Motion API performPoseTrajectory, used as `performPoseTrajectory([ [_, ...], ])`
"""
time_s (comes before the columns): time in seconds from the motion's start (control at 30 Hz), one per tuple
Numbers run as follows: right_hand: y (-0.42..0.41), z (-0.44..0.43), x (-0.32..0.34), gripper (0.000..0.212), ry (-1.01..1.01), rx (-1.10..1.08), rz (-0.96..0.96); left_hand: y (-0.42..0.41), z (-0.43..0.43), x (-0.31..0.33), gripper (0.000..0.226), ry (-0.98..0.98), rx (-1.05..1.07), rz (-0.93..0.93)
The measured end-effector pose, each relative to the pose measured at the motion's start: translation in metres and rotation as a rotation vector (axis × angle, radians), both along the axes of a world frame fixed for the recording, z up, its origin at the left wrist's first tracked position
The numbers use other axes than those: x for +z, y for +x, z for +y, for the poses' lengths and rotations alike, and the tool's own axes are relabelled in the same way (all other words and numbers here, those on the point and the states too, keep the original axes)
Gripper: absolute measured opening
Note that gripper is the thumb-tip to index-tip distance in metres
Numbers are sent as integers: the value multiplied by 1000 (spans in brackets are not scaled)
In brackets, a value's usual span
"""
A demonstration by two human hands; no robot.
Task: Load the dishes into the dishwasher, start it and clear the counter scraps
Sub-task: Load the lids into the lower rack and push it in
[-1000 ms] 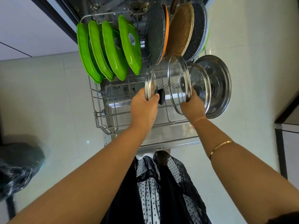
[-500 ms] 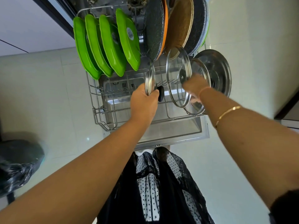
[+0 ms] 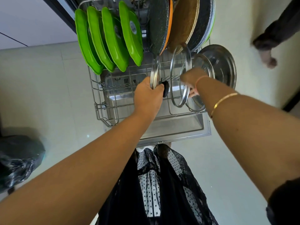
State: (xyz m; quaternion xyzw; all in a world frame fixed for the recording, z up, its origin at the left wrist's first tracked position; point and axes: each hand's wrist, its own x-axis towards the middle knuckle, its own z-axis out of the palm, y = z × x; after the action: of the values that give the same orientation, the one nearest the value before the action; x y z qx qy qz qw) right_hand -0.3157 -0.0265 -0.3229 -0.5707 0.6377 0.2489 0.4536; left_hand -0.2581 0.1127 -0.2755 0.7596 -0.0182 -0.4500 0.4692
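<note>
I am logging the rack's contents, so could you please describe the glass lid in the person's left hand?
The glass lid is round: clear glass in a shiny metal rim, with a black knob facing right. It stands upright, seen almost edge-on, over the wire rack, left of two other glass lids. The left hand grips its lower rim beside the knob.

This is a home kitchen. A dishwasher rack stands pulled out over its open door, loaded with green plates, pans and glass lids. Pale floor tiles surround it, and a black bin bag sits near left.
</note>
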Motion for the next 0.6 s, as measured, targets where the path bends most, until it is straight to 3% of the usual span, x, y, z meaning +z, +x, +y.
performPoseTrajectory([
  [0.2,-32,43,-34,54,-154,-72,-25,-1,5,-2,30,-5,30,6],
  [0.6,-31,49,-55,62,-121,-121,-104,-4,7,-10,31,4,58,22],
])
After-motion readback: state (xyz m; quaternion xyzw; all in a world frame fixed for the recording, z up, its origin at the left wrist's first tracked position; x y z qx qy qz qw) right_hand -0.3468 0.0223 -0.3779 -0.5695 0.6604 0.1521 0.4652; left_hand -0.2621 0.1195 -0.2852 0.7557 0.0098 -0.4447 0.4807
